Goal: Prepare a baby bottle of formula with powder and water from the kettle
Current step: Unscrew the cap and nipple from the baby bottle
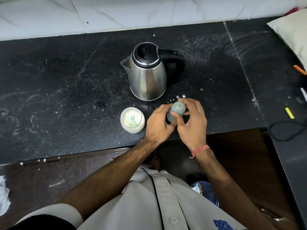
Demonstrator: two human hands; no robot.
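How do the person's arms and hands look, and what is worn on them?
Both forearms are bare. The left hand wears nothing; the right hand has a red thread band tied at the wrist. A pale sleeve covers the left upper arm.

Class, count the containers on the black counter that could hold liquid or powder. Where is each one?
3: the steel kettle at centre back, the open powder tub in front of it, and the baby bottle held by both hands.

A dusty black counter (pixel 66 80) bears a kettle (pixel 147 75), powder jar (pixel 132 120) and yellow marker (pixel 289 113).
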